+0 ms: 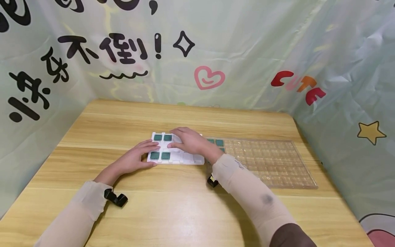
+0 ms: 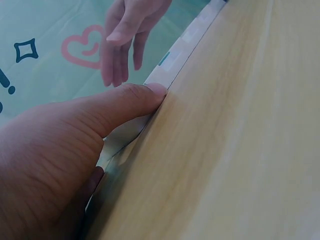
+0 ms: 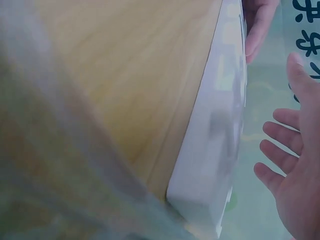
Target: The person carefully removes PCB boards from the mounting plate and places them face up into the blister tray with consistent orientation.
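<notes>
A white tray [image 1: 176, 159] with compartments lies on the table, and several small green chips [image 1: 165, 156] sit in its left part. My left hand [image 1: 135, 158] holds the tray's left end, thumb [image 2: 132, 102] against the front edge and fingers reaching over the left side. Above the tray's middle is my right hand [image 1: 192, 141], palm down, its fingers spread and nothing seen in them. In the right wrist view those fingers [image 3: 282, 155] stand apart, beside the tray's white side wall [image 3: 205, 145]. The right hand hides some compartments in the head view.
To the right, a clear plastic tray [image 1: 262, 161] with many small cells lies on the wooden table [image 1: 172, 206]; several green chips [image 1: 219, 142] show at its left end, partly behind the right forearm. A printed curtain [image 1: 240, 51] hangs behind and along the sides.
</notes>
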Demonstrator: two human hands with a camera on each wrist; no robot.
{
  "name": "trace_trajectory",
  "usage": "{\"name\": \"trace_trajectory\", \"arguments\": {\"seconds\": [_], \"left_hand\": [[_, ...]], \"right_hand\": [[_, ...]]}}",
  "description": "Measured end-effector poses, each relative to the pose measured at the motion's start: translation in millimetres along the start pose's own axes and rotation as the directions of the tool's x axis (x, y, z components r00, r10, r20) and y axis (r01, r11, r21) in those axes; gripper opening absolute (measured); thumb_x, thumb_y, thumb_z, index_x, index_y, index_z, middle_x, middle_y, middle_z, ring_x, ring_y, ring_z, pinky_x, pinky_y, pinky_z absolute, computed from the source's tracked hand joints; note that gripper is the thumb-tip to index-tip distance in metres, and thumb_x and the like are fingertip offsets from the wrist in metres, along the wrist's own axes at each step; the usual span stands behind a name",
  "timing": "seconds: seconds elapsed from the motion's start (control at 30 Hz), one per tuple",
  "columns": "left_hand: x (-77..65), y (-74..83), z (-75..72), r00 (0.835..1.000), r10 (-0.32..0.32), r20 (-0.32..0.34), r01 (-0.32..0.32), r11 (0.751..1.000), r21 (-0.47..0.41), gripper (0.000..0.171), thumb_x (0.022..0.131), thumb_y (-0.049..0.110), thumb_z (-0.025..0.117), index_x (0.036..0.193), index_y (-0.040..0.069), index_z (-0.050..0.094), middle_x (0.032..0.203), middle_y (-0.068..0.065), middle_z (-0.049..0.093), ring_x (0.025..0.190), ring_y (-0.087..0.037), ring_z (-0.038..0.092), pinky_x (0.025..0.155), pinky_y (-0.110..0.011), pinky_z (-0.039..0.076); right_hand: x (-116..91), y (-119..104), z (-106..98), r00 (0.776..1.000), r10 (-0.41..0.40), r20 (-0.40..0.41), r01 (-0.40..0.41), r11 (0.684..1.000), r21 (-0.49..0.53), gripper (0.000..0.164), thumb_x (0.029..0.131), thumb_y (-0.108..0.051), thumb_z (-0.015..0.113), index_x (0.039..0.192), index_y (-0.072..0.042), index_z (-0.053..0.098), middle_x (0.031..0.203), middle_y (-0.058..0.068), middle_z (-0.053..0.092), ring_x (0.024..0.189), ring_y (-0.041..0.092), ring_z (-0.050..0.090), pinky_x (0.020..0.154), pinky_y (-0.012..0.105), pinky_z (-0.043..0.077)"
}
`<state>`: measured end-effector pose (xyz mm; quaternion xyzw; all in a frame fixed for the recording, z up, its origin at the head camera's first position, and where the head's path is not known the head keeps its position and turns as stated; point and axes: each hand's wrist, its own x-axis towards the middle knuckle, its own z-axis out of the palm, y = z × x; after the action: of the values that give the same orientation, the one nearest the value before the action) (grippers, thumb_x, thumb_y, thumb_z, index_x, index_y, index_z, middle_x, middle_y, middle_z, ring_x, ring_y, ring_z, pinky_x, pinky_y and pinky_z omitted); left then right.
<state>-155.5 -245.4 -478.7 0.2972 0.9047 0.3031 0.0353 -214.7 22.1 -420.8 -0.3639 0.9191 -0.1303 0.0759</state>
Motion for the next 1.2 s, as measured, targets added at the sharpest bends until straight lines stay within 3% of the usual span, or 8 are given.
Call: {"name": "trace_trajectory", "arguments": {"seconds": [0.57,0.83,1.2], "left_hand": [[0.5,-1.1,2.2,1.000,0.001,0.006,-0.001,1.000,-0.012,0.066,0.087,0.041,0.074,0.142,0.011,0.053,0.152,-0.006,0.041,0.145,-0.035,0.022,0.114,-0.057,0.020],[0.5,-0.4,1.9,1.000,0.000,0.004,0.000,1.000,-0.011,0.066,0.087,0.039,0.074,0.142,0.010,0.053,0.152,-0.006,0.041,0.145,-0.034,0.022,0.114,-0.056,0.020],[0.5,-0.3,0.0,1.000,0.000,0.002,0.000,1.000,-0.009,0.065,0.087,0.039,0.074,0.141,0.010,0.054,0.151,-0.006,0.042,0.144,-0.035,0.023,0.114,-0.057,0.021]], "right_hand": [[24,-7,9,1.000,-0.001,-0.016,0.000,0.996,-0.088,0.052,0.099,-0.041,0.057,0.141,-0.010,0.053,0.140,0.005,0.055,0.131,0.020,0.048,0.111,0.034,0.035],[32,-9,17,1.000,0.002,-0.025,-0.006,0.988,-0.151,0.050,0.100,-0.039,0.055,0.139,-0.008,0.055,0.138,0.006,0.057,0.129,0.020,0.050,0.109,0.034,0.037],[39,-9,22,0.998,0.046,-0.029,-0.050,0.992,-0.115,0.049,0.099,-0.038,0.057,0.138,-0.009,0.056,0.135,0.005,0.060,0.124,0.021,0.055,0.105,0.033,0.042]]}}
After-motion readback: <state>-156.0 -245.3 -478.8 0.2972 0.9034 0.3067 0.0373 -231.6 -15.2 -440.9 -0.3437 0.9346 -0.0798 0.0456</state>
